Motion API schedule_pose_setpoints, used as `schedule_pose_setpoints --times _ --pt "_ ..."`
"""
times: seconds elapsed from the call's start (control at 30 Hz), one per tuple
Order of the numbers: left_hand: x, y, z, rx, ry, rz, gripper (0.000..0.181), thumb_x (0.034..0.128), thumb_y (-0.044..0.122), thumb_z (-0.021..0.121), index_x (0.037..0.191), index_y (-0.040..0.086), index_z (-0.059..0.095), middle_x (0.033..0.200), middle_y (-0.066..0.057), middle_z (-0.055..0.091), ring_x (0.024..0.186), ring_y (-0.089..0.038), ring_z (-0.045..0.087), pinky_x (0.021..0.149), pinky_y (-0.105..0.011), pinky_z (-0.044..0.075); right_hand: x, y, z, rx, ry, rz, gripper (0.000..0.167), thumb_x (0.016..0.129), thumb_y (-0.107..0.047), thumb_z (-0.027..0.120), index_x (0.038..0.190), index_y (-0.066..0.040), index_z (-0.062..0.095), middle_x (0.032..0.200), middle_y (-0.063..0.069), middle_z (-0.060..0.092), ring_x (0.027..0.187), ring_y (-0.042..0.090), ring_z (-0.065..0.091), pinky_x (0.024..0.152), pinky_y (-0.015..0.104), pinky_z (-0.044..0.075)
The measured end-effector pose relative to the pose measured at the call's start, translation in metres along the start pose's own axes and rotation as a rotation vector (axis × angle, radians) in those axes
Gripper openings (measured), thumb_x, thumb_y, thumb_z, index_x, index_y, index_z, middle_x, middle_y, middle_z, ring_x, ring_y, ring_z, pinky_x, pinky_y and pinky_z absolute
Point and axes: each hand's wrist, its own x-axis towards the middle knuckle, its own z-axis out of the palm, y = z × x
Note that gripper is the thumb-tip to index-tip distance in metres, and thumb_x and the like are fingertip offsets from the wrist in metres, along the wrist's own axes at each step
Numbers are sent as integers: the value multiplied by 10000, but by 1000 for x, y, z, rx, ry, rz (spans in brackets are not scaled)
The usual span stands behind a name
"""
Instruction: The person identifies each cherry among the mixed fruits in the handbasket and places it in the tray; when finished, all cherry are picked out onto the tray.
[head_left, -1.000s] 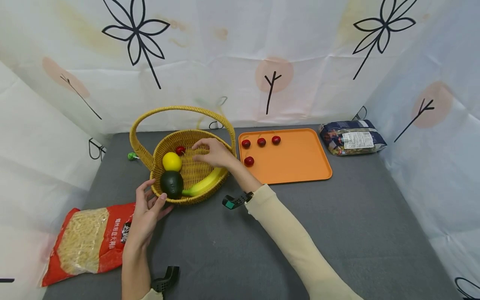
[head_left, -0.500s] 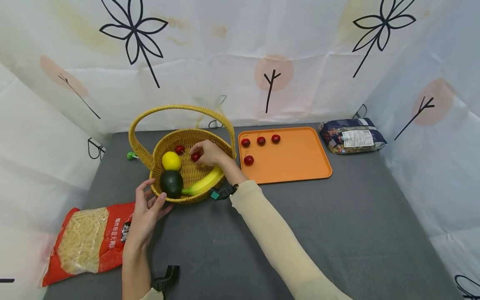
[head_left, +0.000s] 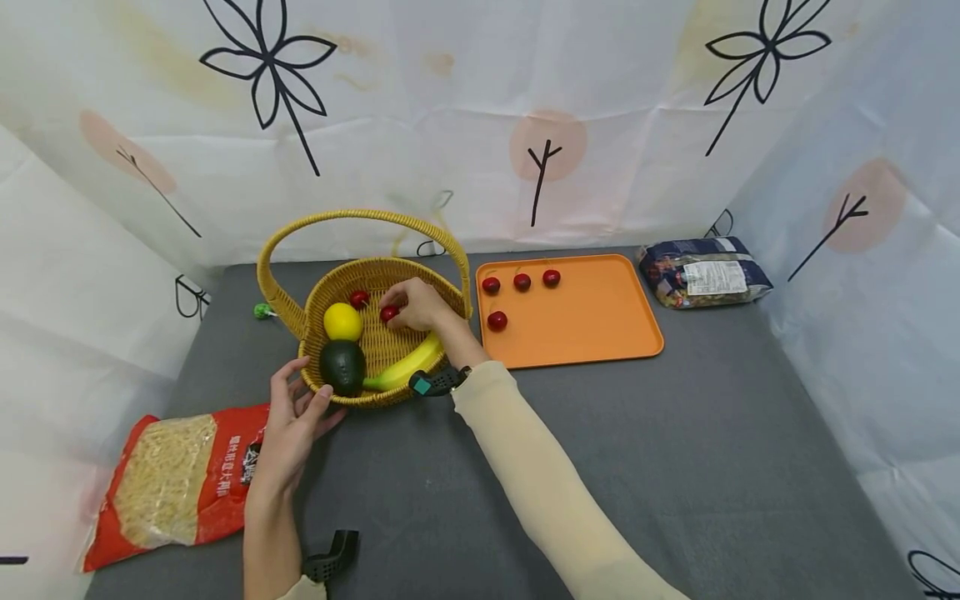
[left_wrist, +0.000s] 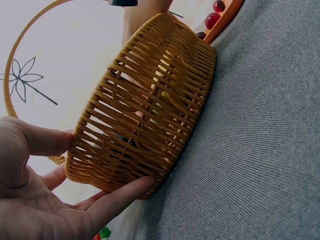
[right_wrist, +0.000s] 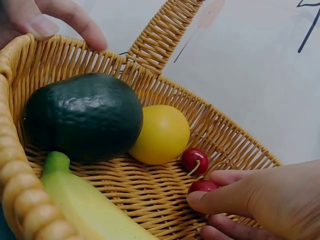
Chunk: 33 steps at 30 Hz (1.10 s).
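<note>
A yellow wicker basket [head_left: 384, 346] with a tall handle stands at the table's back left. My left hand [head_left: 288, 433] grips its near left side, thumb at the rim and fingers against the outer wall. Inside the basket, my right hand [head_left: 423, 306] pinches a red cherry [right_wrist: 202, 186] between thumb and fingers, low over the woven bottom. Another cherry [right_wrist: 194, 161] lies beside it, stem showing. Along the left wall sit a round yellow fruit [right_wrist: 162, 135] and a dark green avocado [right_wrist: 85, 117]. A banana [right_wrist: 92, 205] lies at the near right side, partly under my right wrist in the head view.
Right of the basket is an orange tray [head_left: 585, 321] with several cherries [head_left: 497, 321]. A dark blue packet [head_left: 705, 273] lies at the back right, a red pasta bag [head_left: 176, 483] at the left. A small green-topped item [head_left: 263, 312] sits behind the basket's left side.
My right hand has come slightly left and lower into the basket, and the cherry it pinches now shows. The left hand and the basket have stayed put.
</note>
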Motion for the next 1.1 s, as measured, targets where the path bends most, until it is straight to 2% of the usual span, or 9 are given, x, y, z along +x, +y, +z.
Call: schedule_pose_setpoints --times 0.27,0.47,0.57,0.83,1.1 --pt "0 0 0 2 1 3 651 1138 235 568 1643 280 160 1743 -144 193 1373 -171 465 915 -212 626 -5 -2 -6 44 0 -53 304 985 -84 800 1283 -70 747 1319 128 730 1299 295 651 1071 403 559" --pt "0 0 0 2 -6 -6 666 1140 252 564 1653 264 140 1740 -131 195 1379 -176 457 915 -203 621 -22 -11 -16 99 -22 -107 312 996 -114 796 1299 -79 734 1349 125 707 1302 302 663 1068 332 589" --pt "0 0 -1 1 -4 -6 665 1141 245 561 1656 263 141 1737 -136 196 1370 -172 461 913 -206 621 -36 -18 -24 90 -38 -156 330 1002 -126 791 1322 -80 721 1358 121 705 1288 288 671 1091 318 579" --pt "-1 -1 -2 -7 2 4 653 1136 255 575 1642 284 164 1733 -151 190 1350 -145 476 905 -207 627 -80 -26 -47 79 -103 -288 345 992 -136 805 1321 -79 719 1333 98 709 1117 229 689 1067 343 595" --pt "-1 0 -1 -7 -13 6 657 1138 260 570 1645 274 153 1745 -147 177 1376 -159 460 916 -208 623 -136 -14 -85 124 -185 -422 324 984 -53 786 1299 -38 711 1295 126 723 1081 249 723 1023 452 626"
